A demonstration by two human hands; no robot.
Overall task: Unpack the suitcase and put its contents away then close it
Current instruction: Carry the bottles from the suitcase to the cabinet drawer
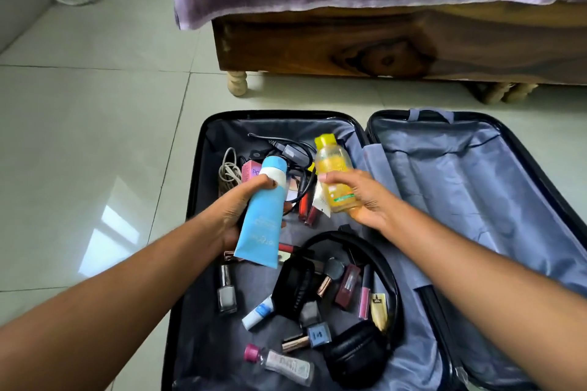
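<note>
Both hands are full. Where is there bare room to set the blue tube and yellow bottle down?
The suitcase's right half shows only bare lining. The floor tiles left of the case, toward the bed, are bare too. The left half is crowded: cables, headphones, nail polish.

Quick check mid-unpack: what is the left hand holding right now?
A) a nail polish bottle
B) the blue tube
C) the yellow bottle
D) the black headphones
B: the left hand has its grip around the blue tube, while the right hand holds the yellow bottle over the open suitcase.
</note>
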